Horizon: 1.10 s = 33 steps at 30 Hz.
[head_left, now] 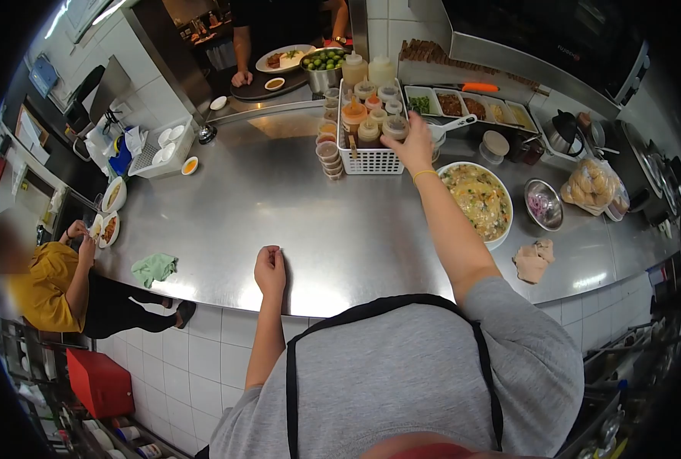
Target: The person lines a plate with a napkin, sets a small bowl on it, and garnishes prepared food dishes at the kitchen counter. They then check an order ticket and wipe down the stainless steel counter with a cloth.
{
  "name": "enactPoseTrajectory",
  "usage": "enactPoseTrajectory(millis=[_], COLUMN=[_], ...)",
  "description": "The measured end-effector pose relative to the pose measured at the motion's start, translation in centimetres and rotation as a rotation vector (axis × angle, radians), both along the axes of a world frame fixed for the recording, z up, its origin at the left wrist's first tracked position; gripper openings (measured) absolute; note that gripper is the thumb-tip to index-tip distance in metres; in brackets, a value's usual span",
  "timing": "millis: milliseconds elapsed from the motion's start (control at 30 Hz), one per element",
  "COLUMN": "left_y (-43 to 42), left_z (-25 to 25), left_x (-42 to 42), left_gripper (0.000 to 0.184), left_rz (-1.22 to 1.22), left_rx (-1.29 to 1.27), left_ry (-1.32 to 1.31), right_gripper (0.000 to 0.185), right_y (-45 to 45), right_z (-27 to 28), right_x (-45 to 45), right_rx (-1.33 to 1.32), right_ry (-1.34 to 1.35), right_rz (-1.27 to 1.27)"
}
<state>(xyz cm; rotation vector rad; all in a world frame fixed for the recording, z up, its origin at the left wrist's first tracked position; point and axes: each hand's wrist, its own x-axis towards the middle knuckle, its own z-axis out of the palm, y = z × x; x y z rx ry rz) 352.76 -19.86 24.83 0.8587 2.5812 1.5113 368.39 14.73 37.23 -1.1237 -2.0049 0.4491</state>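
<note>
My right hand [412, 145] is at the right front corner of a white plastic basket [373, 162]. Its fingers are curled round a bottle with a pale round top [394, 128], partly hidden by the hand. Several squeeze bottles with sauces stand in the same basket, among them an orange one [353, 115]. My left hand [270, 269] is over the front part of the steel counter [226, 214], its fingers curled in and nothing visible in them. A white-handled scoop [457, 123] lies just right of my right hand.
Right of my arm are a big bowl of soupy food [478, 200], a metal bowl of chopped onion [544, 205] and a bag of round buns [589, 186]. A green cloth [154, 269] lies left. One co-worker [53, 279] stands left; another person's hand [242, 79] is across the counter.
</note>
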Motion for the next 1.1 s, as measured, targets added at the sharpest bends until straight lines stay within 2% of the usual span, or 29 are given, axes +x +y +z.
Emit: enactPoseTrajectory(millis=[100, 133, 233, 300, 400, 433, 500, 567, 633, 667, 700, 767, 833, 900, 967, 1000, 1033, 1100], left_y=[0.2, 0.2, 0.4, 0.1, 0.1, 0.3, 0.1, 0.1, 0.2, 0.2, 0.3, 0.2, 0.2, 0.3, 0.3, 0.2, 0.3, 0.4], left_z=[0.4, 0.0, 0.0, 0.3, -0.4, -0.5, -1.0, -1.1, -0.9, -0.7, -0.5, -0.4, -0.7, -0.8, -0.8, -0.6, -0.6, -0.7], left_x=[-0.3, -0.4, -0.3, 0.0, -0.4, -0.6, -0.7, -0.7, -0.7, -0.6, -0.5, -0.4, -0.6, -0.7, -0.7, -0.6, -0.6, -0.7], left_gripper=[0.011, 0.011, 0.011, 0.01, 0.01, 0.01, 0.011, 0.011, 0.011, 0.01, 0.01, 0.01, 0.01, 0.01, 0.01, 0.01, 0.01, 0.01], left_rz=[-0.027, -0.027, -0.028, -0.023, -0.04, -0.045, -0.037, -0.048, -0.056, -0.045, -0.033, -0.049, -0.061, -0.063, -0.063, -0.059, -0.054, -0.055], left_rx=[-0.022, -0.011, 0.01, 0.013, 0.035, 0.039, 0.007, 0.005, 0.008, 0.0, -0.005, 0.005, 0.042, 0.035, 0.029, 0.017, 0.006, 0.017], left_ry=[-0.031, -0.016, 0.023, -0.015, 0.036, 0.039, 0.058, 0.033, 0.01, 0.0, -0.008, -0.018, 0.0, 0.001, 0.001, -0.004, -0.009, 0.001], right_gripper=[0.085, 0.081, 0.076, 0.073, 0.069, 0.069, 0.065, 0.064, 0.063, 0.06, 0.056, 0.054, 0.053, 0.05, 0.051, 0.056, 0.056, 0.057], right_y=[0.1, 1.1, 2.3, 1.7, 0.4, 0.2, -0.6, -1.8, -1.8, -2.4, -2.8, -3.6, -3.0, -1.9, -1.9, -1.1, -1.0, -0.8], right_z=[-1.0, -1.8, -2.3, -2.6, -1.0, 0.4, 2.5, 5.1, 6.0, 6.7, 7.6, 9.4, 9.6, 9.3, 9.1, 8.7, 8.6, 8.4], right_x=[-0.3, -0.8, -1.2, -1.1, 0.0, 0.6, 2.3, 4.3, 6.1, 7.5, 8.7, 12.2, 15.8, 19.6, 22.1, 23.6, 24.6, 25.7], right_rx=[-0.071, -0.085, -0.216, -0.175, -0.074, -0.07, 0.053, 0.074, 0.152, 0.095, -0.034, -0.059, -0.162, -0.218, -0.381, -0.4, -0.399, -0.495], right_ry=[-0.13, -0.018, -0.043, -0.051, 0.275, 0.277, 0.532, 0.562, 0.706, 0.764, 0.936, 0.932, 0.808, 0.532, 0.308, 0.108, 0.107, -0.403], right_rz=[-0.003, -0.022, -0.009, -0.045, 0.037, 0.033, 0.145, 0.126, 0.188, 0.203, 0.308, 0.327, 0.276, 0.233, 0.209, 0.261, 0.256, 0.267])
